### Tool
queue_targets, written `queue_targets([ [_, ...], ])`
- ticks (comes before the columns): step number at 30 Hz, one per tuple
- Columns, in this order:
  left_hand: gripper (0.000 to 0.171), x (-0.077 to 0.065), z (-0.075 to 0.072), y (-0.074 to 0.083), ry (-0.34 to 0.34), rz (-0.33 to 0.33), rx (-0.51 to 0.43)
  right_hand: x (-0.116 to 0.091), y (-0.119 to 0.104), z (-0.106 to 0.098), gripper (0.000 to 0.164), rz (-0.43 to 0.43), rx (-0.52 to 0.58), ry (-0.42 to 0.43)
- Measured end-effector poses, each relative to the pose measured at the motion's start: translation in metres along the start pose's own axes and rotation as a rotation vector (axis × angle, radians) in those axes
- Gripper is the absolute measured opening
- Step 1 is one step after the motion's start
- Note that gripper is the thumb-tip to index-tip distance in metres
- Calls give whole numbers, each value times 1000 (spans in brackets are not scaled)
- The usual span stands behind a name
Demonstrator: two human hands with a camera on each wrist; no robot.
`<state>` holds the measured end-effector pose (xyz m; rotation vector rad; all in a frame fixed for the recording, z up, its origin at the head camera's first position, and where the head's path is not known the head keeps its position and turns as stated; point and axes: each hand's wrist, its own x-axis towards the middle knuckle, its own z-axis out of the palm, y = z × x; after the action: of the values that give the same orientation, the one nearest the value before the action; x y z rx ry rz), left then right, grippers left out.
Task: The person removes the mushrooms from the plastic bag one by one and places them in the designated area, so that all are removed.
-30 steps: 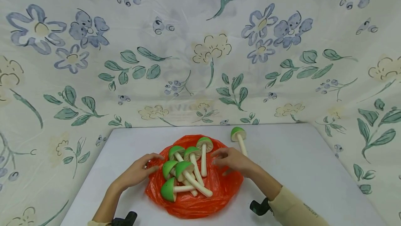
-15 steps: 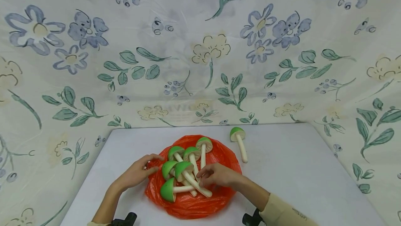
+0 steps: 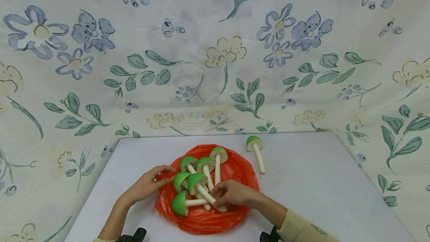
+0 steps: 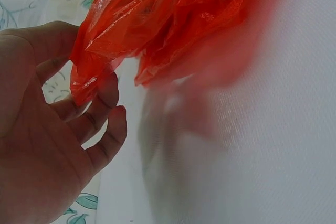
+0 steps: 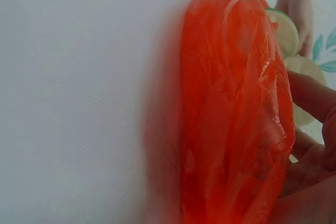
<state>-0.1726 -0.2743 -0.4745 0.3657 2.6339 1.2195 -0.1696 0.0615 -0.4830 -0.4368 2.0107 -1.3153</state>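
Note:
Several toy mushrooms with green caps and pale stems lie heaped on a crumpled red plastic bag (image 3: 205, 224). At the bag's left rim, my left hand (image 3: 146, 185) holds the plastic between thumb and fingers; the left wrist view shows the red plastic bag (image 4: 136, 30) between them. My right hand (image 3: 235, 192) reaches over the bag from the right. Its thumb and fingertips pinch the stem of the front mushroom (image 3: 197, 181), part of which they cover. In the right wrist view the bag's side (image 5: 231, 108) hides most of the right hand's fingers (image 5: 310, 95).
One more mushroom (image 3: 258, 154) lies alone on the white table (image 3: 302, 167), behind and right of the bag. A flower-printed cloth (image 3: 188, 59) hangs behind the table and at its sides.
My right hand has moved left and toward me, from the bag's right side onto the front mushroom's stem, and now pinches it. The left hand has stayed at the bag's rim.

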Motion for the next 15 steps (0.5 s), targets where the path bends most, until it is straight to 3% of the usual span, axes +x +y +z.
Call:
queue_targets([
  [15, 29, 1, 1, 4, 2, -24, 7, 0, 0, 0, 21, 4, 9, 12],
])
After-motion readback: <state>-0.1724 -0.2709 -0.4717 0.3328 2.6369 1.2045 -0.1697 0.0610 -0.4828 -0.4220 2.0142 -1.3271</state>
